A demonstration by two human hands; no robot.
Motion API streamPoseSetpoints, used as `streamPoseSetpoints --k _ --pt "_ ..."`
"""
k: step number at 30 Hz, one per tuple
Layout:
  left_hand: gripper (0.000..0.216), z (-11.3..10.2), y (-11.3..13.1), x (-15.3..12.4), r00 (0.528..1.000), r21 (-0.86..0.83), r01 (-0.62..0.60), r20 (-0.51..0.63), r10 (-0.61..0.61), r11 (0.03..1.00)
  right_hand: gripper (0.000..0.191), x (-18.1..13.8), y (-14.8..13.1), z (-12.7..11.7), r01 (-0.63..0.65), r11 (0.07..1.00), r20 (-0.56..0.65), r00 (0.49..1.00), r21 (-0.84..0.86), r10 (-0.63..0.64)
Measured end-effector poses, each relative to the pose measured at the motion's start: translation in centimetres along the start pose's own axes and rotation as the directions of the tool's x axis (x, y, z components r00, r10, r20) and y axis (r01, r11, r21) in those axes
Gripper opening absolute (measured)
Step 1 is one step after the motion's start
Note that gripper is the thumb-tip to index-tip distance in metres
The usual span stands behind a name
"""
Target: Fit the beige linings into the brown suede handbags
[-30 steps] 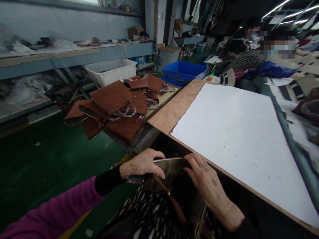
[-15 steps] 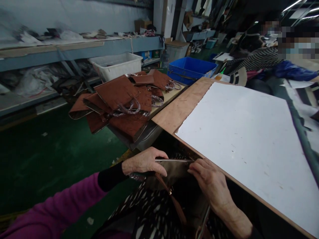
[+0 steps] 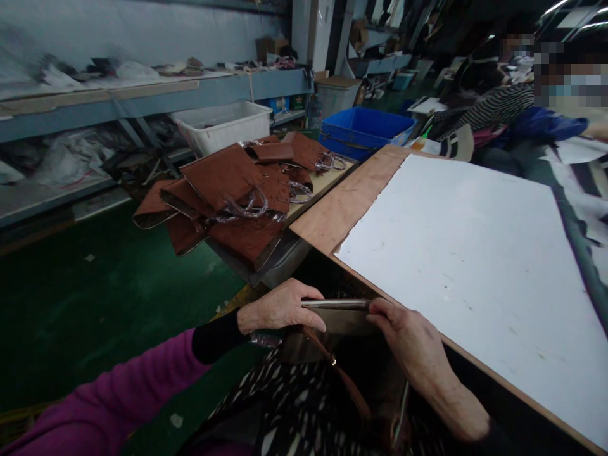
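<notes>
An opened brown handbag (image 3: pixel 349 322) rests on my lap, its pale inner lining facing up. My left hand (image 3: pixel 280 307) pinches the left end of the bag's upper edge between thumb and fingers. At the other end of that same edge, my right hand (image 3: pixel 411 339) grips it with thumb and fingertips. A thin brown strap (image 3: pixel 349 386) with a small metal fitting hangs across the opening. Below my left wrist shows a bit of clear plastic wrap (image 3: pixel 266 341). The lower part of the bag is dark and hard to make out.
A wooden table (image 3: pixel 351 196) covered by a white sheet (image 3: pixel 456 253) stands at my right. Several brown bags (image 3: pixel 228 183) with plastic-wrapped handles are piled ahead. Behind them are a white bin (image 3: pixel 228 126) and a blue bin (image 3: pixel 365 130). People sit at the far right.
The bag's upper edge has tilted, showing more of its thickness and lining. Both hands have shifted slightly right, keeping hold of it; the right fingers have closed further round the edge.
</notes>
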State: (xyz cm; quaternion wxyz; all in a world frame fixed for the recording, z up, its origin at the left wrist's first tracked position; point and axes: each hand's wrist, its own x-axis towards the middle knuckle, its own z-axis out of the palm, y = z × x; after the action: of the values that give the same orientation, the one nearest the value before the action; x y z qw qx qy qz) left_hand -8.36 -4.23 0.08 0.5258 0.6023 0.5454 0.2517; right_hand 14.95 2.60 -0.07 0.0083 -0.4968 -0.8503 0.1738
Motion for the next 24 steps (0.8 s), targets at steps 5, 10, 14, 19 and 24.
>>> streamPoseSetpoints --k 5,10,14,19,24 --pt "0.033 0.21 -0.37 -0.08 0.997 0.020 -0.075 -0.003 0.075 0.997 0.012 0.06 -0.49 0.07 -0.023 0.999 -0.028 0.999 -0.023 0.023" --pt "0.033 0.52 -0.17 -0.04 0.992 0.098 -0.124 -0.027 0.127 0.987 0.012 -0.12 -0.42 0.26 -0.043 0.999 -0.063 0.997 -0.008 0.043" --pt "0.036 0.43 -0.11 -0.11 0.996 0.052 -0.087 -0.028 0.089 0.995 0.012 -0.15 -0.22 0.69 -0.040 0.999 -0.096 0.995 0.005 0.040" --pt "0.034 0.23 -0.07 -0.18 0.998 0.029 -0.065 0.026 0.064 0.997 0.011 -0.11 -0.10 0.75 -0.035 0.999 -0.105 0.994 0.034 0.038" --pt "0.028 0.54 -0.07 0.08 0.980 0.255 -0.194 0.000 0.201 0.947 0.014 -0.15 -0.09 0.71 -0.056 0.997 -0.140 0.988 0.047 0.063"
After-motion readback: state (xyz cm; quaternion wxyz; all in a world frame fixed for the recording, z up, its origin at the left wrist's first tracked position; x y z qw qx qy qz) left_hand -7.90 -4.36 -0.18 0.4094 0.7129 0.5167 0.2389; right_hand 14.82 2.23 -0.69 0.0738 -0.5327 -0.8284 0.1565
